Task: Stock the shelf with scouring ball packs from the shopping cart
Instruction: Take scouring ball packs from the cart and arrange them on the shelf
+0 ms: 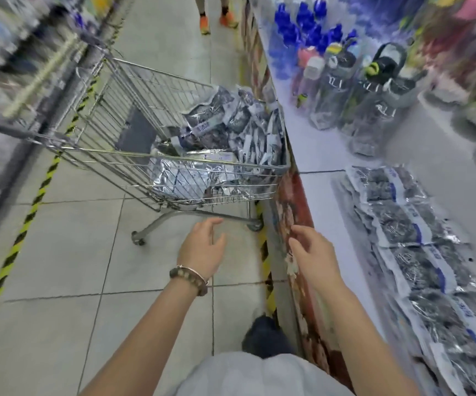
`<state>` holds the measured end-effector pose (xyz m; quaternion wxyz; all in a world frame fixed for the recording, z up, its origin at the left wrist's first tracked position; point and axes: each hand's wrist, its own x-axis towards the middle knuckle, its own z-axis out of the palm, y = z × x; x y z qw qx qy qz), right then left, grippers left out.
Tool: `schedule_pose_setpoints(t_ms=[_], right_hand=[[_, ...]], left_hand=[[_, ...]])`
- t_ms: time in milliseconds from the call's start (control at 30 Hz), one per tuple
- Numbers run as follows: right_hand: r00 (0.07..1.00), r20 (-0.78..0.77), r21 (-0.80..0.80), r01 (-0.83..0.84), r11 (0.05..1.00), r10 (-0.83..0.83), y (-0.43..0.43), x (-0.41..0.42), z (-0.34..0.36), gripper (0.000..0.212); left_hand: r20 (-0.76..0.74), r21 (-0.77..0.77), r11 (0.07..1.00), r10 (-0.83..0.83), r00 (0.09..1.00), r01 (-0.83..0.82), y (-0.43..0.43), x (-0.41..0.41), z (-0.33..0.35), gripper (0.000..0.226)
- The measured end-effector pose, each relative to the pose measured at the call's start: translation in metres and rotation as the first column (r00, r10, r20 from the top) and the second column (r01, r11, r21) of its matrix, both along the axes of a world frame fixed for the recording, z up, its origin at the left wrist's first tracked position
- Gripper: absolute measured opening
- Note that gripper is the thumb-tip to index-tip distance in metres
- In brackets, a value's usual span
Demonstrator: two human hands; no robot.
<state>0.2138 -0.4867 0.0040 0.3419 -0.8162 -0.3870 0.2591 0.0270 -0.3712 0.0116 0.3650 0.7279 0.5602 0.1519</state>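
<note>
Between the shopping cart and the person's body, both hands hang in mid-air over the floor tiles.

Left hand [202, 247]: grip released, fingers loosely spread, holding nothing. A beaded bracelet [191, 277] sits on the wrist.

Right hand [314, 255]: grip released, fingers slightly bent, holding nothing. It lies just beside the red front edge of the shelf [325, 144].

Ahead of the hands stands the shopping cart [159, 87], a wire basket parked against the shelf front. Scouring ball packs [231, 124] lie heaped in its shelf-side half. More packs of the same kind [408, 238] lie in an overlapping row on the shelf, to the right of the right hand.

Step in hand, as judged: the reach toward the cart for a load, with part of the stock already placed. The next move calls for both hands to rise over the near rim of the basket, close on one or several packs, and carry them across to the shelf. The foil bags look limp and slippery, so a stack is best held from both sides.

Limits of view:
- Motion blur smears the left side of the aisle and the bottles [345, 90] further along the shelf.
- Print on the packs cannot be read.
- The pack row is cut off at the bottom right edge.
- Packs left in the cart cannot be counted.
</note>
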Motion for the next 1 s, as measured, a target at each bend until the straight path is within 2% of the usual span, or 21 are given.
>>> schedule_pose_setpoints(t_ms=[300, 567, 800, 1000], right_hand=[[0.994, -0.053, 0.003, -0.091, 0.996, 0.091, 0.143, 0.066, -0.011, 0.032], [0.969, -0.066, -0.06, -0.242, 0.968, 0.238, 0.276, 0.118, -0.008, 0.034], [0.938, -0.084, -0.172, -0.347, 0.922, 0.337, 0.358, 0.116, -0.035, 0.035], [0.922, -0.1, -0.29, -0.386, 0.876, 0.373, 0.429, 0.097, -0.068, 0.035]], left_hand=[[-0.025, 0.018, 0.993, 0.116, 0.993, -0.116, 0.119, 0.049, -0.007, 0.032], [0.026, -0.037, 0.976, 0.214, 0.977, -0.213, 0.228, 0.096, -0.01, 0.033], [-0.019, -0.13, 0.948, 0.291, 0.957, -0.291, 0.293, 0.081, -0.037, 0.034], [-0.09, -0.199, 0.936, 0.277, 0.957, -0.29, 0.366, 0.057, -0.069, 0.032]])
